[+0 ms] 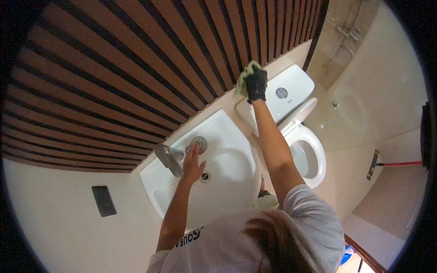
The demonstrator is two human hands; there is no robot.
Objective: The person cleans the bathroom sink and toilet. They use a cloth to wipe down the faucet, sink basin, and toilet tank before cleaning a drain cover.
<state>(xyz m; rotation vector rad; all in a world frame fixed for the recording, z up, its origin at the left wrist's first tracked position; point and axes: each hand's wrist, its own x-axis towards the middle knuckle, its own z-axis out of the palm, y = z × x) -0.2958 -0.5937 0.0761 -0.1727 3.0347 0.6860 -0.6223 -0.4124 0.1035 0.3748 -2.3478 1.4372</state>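
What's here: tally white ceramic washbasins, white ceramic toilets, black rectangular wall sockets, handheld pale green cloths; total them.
Washbasin: 1
Toilet: 1
Wall socket: 1
Handheld cloth, in the black-gloved right hand: 1
Total: 4

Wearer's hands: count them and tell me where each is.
2. The left hand, bare, is over the white washbasin beside the chrome faucet; the right hand, black-gloved, holds a pale green cloth at the brown slatted wall panel.

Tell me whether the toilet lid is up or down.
Up: the toilet lid is raised toward the cistern, leaving the inside of the bowl in plain view.
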